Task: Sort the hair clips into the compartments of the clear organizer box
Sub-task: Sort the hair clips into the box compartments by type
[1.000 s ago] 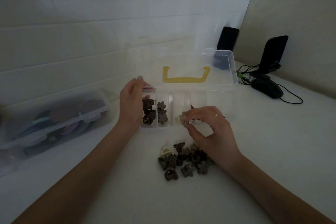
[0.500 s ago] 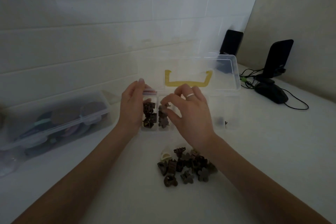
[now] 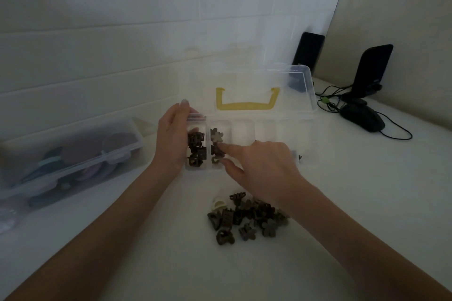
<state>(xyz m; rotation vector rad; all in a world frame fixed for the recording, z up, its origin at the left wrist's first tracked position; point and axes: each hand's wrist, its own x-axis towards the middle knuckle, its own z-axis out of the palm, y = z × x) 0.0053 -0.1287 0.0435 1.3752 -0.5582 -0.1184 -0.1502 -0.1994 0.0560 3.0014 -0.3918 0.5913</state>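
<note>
The clear organizer box (image 3: pixel 266 129) lies open on the white table, its lid with a yellow handle (image 3: pixel 247 102) leaning back. My left hand (image 3: pixel 172 139) holds the box's left end. Square brown clips (image 3: pixel 195 149) fill the leftmost compartment. Flower-shaped clips (image 3: pixel 216 135) lie in the second one. My right hand (image 3: pixel 261 166) reaches over the second compartment, forefinger and thumb spread apart at the clips, nothing visibly held. A pile of several brown hair clips (image 3: pixel 247 217) lies on the table in front of the box, under my right wrist.
A second clear box (image 3: pixel 68 154) with round coloured items stands at the left. Two black stands (image 3: pixel 371 68) and a black mouse (image 3: pixel 362 117) with cables sit at the back right. A cream clip (image 3: pixel 218 203) lies at the pile's left edge.
My right hand carried a clip from above the pile to the second compartment and has let it go there. My left hand has stayed on the box.
</note>
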